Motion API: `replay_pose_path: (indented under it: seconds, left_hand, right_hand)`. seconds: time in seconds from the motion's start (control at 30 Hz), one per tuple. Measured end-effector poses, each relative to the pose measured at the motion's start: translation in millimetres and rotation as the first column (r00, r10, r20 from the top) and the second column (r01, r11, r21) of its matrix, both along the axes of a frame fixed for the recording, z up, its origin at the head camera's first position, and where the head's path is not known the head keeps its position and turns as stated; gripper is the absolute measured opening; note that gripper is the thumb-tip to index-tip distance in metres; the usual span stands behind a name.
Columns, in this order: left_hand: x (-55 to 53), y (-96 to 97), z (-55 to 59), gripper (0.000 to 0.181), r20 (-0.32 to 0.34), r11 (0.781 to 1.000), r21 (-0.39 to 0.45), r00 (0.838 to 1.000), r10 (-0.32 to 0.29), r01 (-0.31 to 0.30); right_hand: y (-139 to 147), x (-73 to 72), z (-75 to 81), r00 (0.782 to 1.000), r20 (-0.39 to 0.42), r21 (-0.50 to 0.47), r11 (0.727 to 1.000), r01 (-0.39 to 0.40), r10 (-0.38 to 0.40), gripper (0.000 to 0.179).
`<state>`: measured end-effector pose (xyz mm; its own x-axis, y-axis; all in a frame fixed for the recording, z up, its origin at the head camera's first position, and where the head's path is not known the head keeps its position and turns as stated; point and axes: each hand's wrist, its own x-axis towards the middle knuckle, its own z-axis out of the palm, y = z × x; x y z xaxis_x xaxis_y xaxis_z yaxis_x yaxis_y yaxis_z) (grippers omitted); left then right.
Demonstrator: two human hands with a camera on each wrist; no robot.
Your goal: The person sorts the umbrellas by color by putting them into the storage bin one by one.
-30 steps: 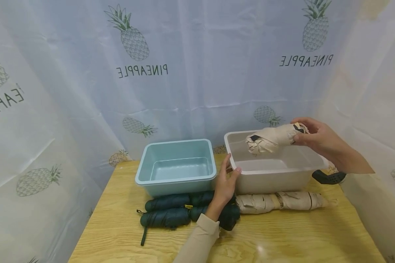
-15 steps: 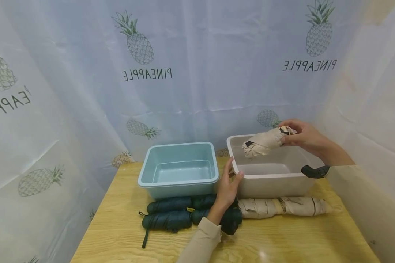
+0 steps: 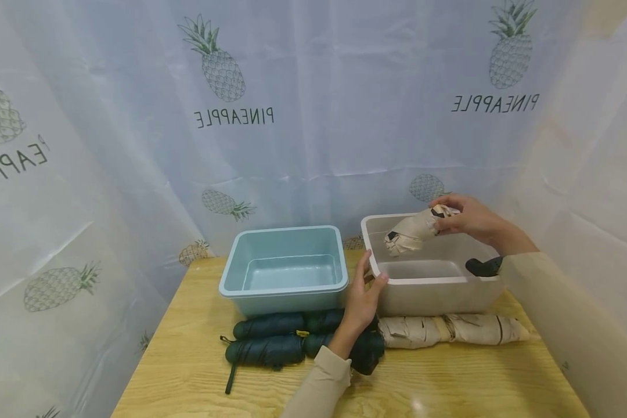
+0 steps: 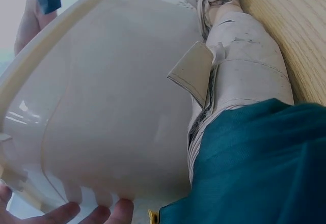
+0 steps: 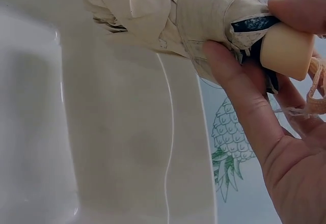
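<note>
My right hand point(image 3: 467, 222) grips a beige folding umbrella point(image 3: 413, 229) near its peach-coloured handle end point(image 5: 288, 51), with thumb and fingers on opposite sides. The umbrella slants over the opening of a beige plastic bin point(image 3: 433, 296), its far end lower than the handle. At the bin's front left corner, my left hand point(image 3: 360, 299) holds on, thumb at the front rim and fingers along the side. Beige umbrellas point(image 3: 451, 330) lie end to end before the bin. Several dark green umbrellas point(image 3: 263, 350) lie left of them, partly hidden by my left forearm.
A light blue bin point(image 3: 284, 290) stands just left of the beige one. Both are on a wooden table point(image 3: 188, 383). A pineapple-print curtain point(image 3: 313, 116) hangs close behind and at the sides. A black strap-like piece point(image 3: 484, 267) sits at my right wrist.
My right hand has moved left and further over the beige bin with the umbrella, whose far end has tilted down. The left hand stays at the bin's corner. The view has shifted slightly.
</note>
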<state>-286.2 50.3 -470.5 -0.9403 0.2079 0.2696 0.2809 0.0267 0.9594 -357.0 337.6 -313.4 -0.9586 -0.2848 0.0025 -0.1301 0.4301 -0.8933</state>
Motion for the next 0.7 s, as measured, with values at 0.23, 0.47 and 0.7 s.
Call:
replay_pose_path:
  seconds: [0.23, 0.47, 0.7]
  left_hand:
    - [-0.5, 0.5, 0.4, 0.065, -0.012, 1.0, 0.013, 1.0, -0.005, 0.005]
    - [-1.3, -0.6, -0.2, 0.065, -0.016, 1.0, 0.008, 1.0, -0.009, 0.009]
    - [-0.2, -0.2, 0.8, 0.064, -0.006, 1.0, -0.001, 1.0, -0.004, 0.004]
  right_hand:
    - [-9, -11.9, -1.4, 1.0, 0.018, 0.069, 0.998, -0.013, 0.011, 0.062]
    - [-19, -23.6, -8.5, 0.999, 0.034, 0.111, 0.993, -0.03, 0.026, 0.055]
    - [-25, -32.2, -17.2, 0.999, 0.033, 0.172, 0.985, -0.031, 0.026, 0.055]
